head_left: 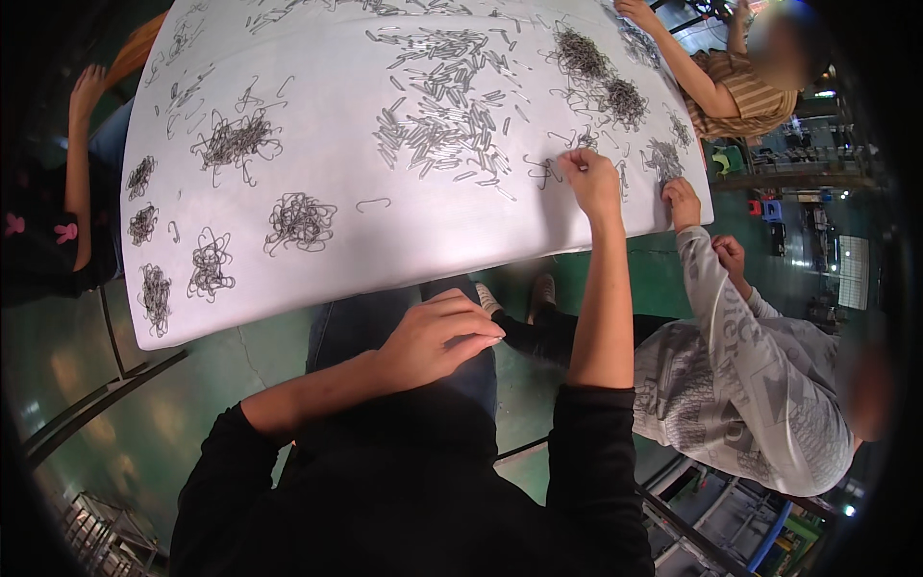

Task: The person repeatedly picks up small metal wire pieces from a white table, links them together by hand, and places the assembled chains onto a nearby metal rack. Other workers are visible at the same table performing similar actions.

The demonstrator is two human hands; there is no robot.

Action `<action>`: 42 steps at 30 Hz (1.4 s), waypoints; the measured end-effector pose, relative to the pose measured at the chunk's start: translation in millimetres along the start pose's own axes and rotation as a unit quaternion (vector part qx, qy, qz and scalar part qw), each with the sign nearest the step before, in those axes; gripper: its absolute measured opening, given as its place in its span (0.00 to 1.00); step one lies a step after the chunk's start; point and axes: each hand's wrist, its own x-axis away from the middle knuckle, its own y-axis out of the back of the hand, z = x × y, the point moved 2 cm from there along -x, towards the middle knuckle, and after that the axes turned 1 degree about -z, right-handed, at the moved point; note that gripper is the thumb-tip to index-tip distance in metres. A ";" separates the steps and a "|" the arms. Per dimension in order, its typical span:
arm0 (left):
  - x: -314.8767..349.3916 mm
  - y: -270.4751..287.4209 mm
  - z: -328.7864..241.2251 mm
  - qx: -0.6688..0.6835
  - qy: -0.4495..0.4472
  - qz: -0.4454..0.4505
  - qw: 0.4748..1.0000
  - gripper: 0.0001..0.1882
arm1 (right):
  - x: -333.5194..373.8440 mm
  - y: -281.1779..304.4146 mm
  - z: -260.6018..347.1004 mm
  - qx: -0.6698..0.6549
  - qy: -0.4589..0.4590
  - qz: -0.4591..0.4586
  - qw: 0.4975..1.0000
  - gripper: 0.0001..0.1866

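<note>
My right hand reaches over the white-covered table, its fingertips pinched beside a few loose wire hooks. What lies between those fingertips, if anything, is too small to make out. In front of my body, off the table's near edge, my left hand is held with thumb and fingers pressed together; a tiny glint shows at the tips, too small to name. A broad heap of slim, elongated metal pieces spreads over the middle of the table. Left of it sit tangled piles of S-shaped wire hooks, with a single hook lying apart.
Darker hook piles lie at the far right. A person in a grey patterned top touches the right edge. Another in a striped shirt works behind, and a person's arm shows at the left. Small hook bundles line the left edge.
</note>
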 end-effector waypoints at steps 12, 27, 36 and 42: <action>-7.6 0.1 -15.0 -0.033 0.016 -0.042 0.998 0.07 | -4.4 -12.0 0.8 0.073 -0.019 0.073 0.994 0.10; -14.0 -0.3 -25.9 -0.026 0.016 -0.064 0.997 0.05 | 5.5 -33.6 -18.1 -0.441 -0.121 0.265 0.849 0.11; -13.2 -0.9 -19.6 -0.039 0.008 -0.078 0.996 0.07 | 13.2 -51.8 -14.6 -0.539 -0.167 0.140 0.814 0.08; -17.2 2.9 -18.9 -0.025 0.019 -0.071 0.997 0.08 | 4.8 -49.5 -11.4 -0.481 -0.113 0.062 0.867 0.25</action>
